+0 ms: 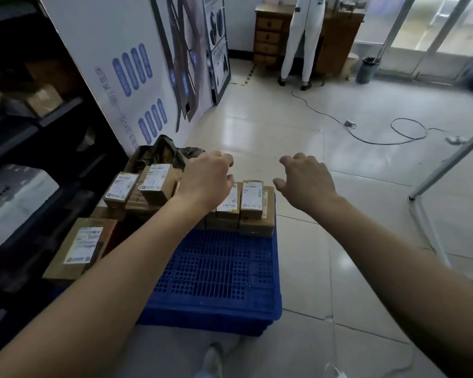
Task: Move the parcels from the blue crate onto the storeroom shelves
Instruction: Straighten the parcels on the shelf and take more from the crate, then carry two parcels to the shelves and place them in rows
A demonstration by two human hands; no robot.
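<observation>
A blue crate point(219, 271) sits on the tiled floor in front of me, its near half bare. Small brown cardboard parcels with white labels point(253, 200) stand packed at its far end. More labelled parcels point(156, 181) are stacked left of the crate, and a flat parcel point(79, 248) lies nearer me. My left hand point(206, 180) hovers over the far parcels with loosely curled fingers, holding nothing. My right hand point(305, 178) hangs just right of the crate, fingers relaxed, empty. Dark storeroom shelves point(25, 126) stand at the left.
A white printed panel point(126, 64) leans beside the shelves. A person point(302, 39) stands at a wooden drawer desk point(271, 36) at the back. A cable point(366, 135) trails across the floor. A metal frame leg point(432, 236) stands at the right, a bin point(367, 69) farther back.
</observation>
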